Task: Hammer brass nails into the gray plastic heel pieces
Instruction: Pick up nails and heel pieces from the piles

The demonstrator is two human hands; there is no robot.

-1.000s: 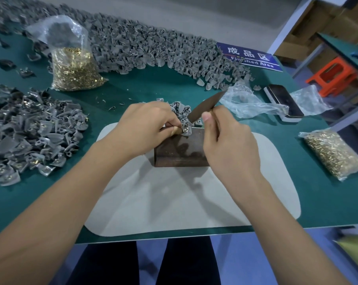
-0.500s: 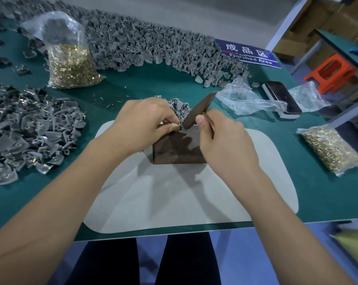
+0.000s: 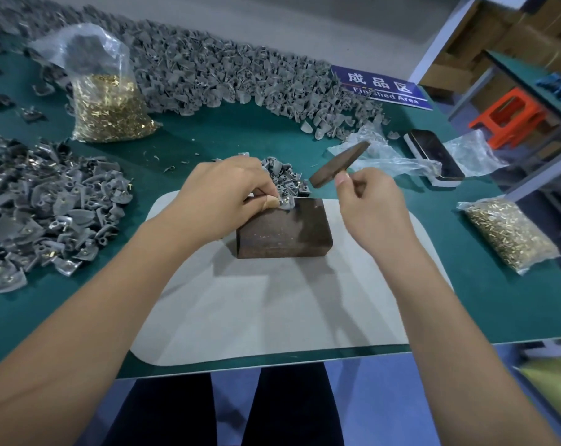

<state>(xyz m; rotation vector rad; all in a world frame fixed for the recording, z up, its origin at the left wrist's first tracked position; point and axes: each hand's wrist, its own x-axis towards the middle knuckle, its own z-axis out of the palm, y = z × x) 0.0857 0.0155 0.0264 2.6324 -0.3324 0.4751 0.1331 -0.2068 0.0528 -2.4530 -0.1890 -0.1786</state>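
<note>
Gray plastic covers the far left of the green worktop: a heap of heel pieces, several showing brass, which I judge to be finished ones. Behind it stands a clear bag of brass nails, and a long bank of gray pieces runs along the back edge, so much work looks left to do. A small cluster of heel parts lies just beyond the dark metal block, which sits on a pale mat.

The left hand pinches one gray heel piece down on the block's far left corner, thumb and fingers curled round it. Whether a nail stands in it is too small to tell. The right hand has its grip closed on a hammer, whose head hangs raised, right of the piece and apart from it.

Room to swing is narrow: the left fingertips lie just beside the strike point. Further right are crumpled plastic, a phone and a second nail bag near the worktop's right edge. The mat's near side reaches almost to the front edge.
</note>
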